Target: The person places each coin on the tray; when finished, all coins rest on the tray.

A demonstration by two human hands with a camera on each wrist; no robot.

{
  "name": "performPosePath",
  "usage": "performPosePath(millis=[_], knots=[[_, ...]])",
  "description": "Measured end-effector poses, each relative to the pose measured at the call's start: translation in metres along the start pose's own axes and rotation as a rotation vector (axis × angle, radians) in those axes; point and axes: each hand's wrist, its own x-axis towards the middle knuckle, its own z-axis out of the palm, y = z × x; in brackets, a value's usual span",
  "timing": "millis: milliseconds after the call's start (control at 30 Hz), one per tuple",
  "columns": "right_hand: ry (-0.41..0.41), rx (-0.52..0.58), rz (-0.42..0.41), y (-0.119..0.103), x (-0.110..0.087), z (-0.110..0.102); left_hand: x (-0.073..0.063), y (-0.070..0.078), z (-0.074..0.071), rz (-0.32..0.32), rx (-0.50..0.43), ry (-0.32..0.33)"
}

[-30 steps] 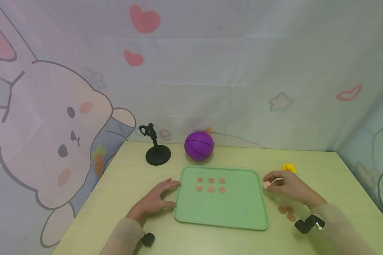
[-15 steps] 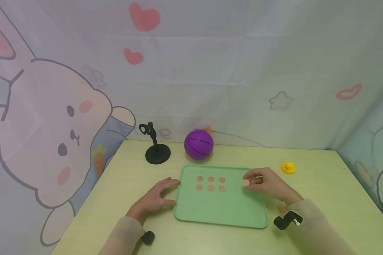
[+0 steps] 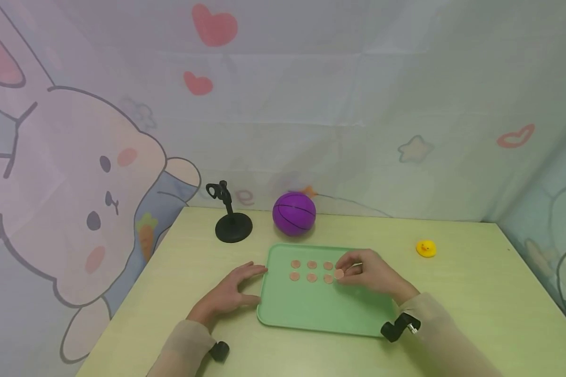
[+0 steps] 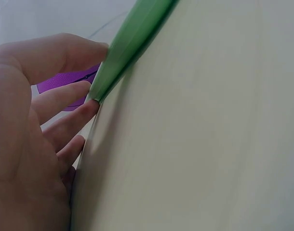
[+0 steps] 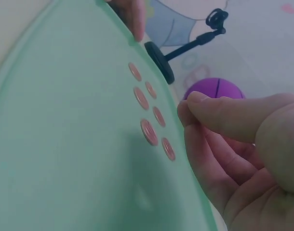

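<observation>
My right hand (image 3: 372, 271) pinches a copper-coloured coin (image 3: 339, 274) between thumb and fingertips, over the green tray (image 3: 320, 314). The held coin is close to the right end of two rows of three coins (image 3: 312, 277) lying flat on the tray. In the right wrist view those coins (image 5: 148, 132) show to the left of the pinching fingers (image 5: 224, 113), which hide the held coin. My left hand (image 3: 228, 292) lies at the tray's left edge with fingers spread. In the left wrist view its fingertips (image 4: 91, 108) touch the green rim (image 4: 130, 45).
Behind the tray are a purple ball (image 3: 294, 214) and a black stand (image 3: 233, 226) with a round base. A yellow toy duck (image 3: 426, 248) sits at the back right of the table (image 3: 481, 293). A printed curtain (image 3: 339, 131) hangs behind.
My right hand has carried the coin leftward from beside the tray's right edge to the rows. The loose coins right of the tray are now hidden by the sleeve. My left hand stays put.
</observation>
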Motion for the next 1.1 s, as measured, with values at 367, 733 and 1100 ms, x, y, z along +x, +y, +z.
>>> performPosePath(millis=[367,733,1100], knots=[[-0.025,-0.013,-0.048,-0.009,0.014,0.030,0.000,-0.003,0.001,0.013,0.000,0.006],[-0.061,0.006,-0.045,-0.013,0.024,0.057,0.000,0.000,0.000,-0.007,-0.001,0.006],[-0.063,-0.182,-0.107,-0.016,0.035,0.082,0.001,-0.003,0.001,0.017,0.005,0.007]])
